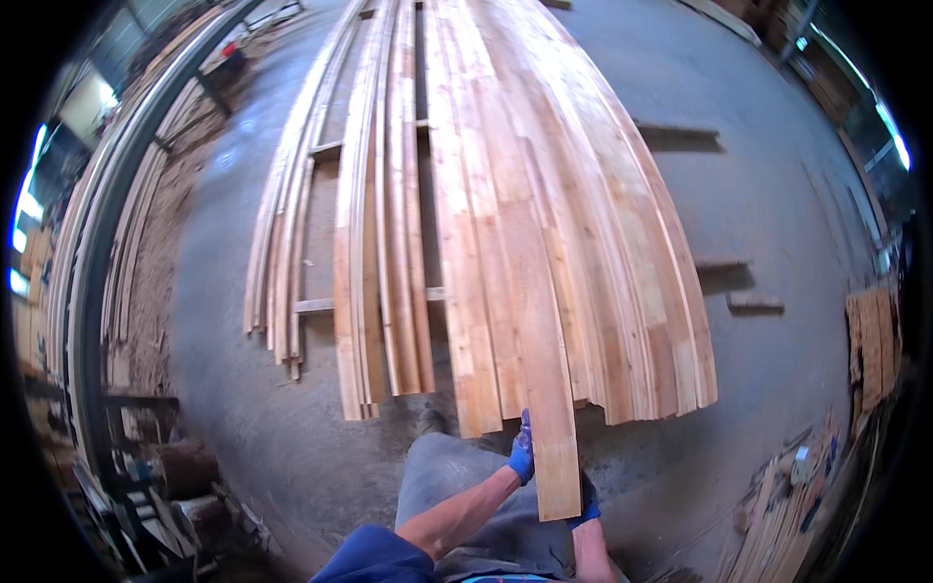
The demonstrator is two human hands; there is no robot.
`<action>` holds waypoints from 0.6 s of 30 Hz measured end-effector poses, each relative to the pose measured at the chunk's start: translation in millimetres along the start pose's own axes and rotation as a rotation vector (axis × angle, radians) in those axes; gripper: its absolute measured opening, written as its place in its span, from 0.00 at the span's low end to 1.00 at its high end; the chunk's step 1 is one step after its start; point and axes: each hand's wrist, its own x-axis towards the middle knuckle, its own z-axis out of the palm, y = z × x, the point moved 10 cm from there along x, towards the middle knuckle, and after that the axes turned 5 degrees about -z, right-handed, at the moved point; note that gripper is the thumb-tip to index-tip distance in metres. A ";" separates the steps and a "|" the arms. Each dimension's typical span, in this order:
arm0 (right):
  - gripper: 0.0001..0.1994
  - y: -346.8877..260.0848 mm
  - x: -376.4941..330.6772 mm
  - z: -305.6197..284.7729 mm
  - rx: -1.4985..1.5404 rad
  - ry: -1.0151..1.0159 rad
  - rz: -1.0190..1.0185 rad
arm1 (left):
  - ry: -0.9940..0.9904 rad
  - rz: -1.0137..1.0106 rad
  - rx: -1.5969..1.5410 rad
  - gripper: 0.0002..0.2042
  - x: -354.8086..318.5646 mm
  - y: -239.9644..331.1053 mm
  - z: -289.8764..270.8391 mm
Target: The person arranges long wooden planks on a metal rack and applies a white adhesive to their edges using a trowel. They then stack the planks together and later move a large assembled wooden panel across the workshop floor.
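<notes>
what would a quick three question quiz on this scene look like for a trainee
1. Multiple choice: the blue-gloved left hand and the blue-gloved right hand are at opposite edges of a long, flat, pale-brown wooden board. Which is farther forward along it? A) left; B) right; C) they are level.
2. True or false: the near end of this board stops short of the long, pale wooden boards just left of it.
3. Fill in: the short, grey-brown wooden block lies on the grey floor to the ____ of the spread of boards.

Key: 1) A. 2) False; it sticks out nearer the person. 3) right.
</notes>
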 end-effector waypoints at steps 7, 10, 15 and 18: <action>0.26 115.4 -16.6 182.6 0.032 -0.124 0.198 | -0.096 0.118 -0.163 0.37 -116.0 164.9 -72.7; 0.19 131.7 22.1 243.0 -0.665 -0.098 -0.123 | 0.068 0.169 -0.029 0.39 -98.1 230.6 -182.2; 0.22 168.3 12.0 411.5 -0.998 -0.479 -0.631 | 0.113 0.311 0.114 0.40 -178.4 346.1 -226.0; 0.30 212.8 -67.9 551.8 -1.462 -0.577 -0.523 | 0.006 0.262 -0.014 0.34 -206.7 390.0 -304.7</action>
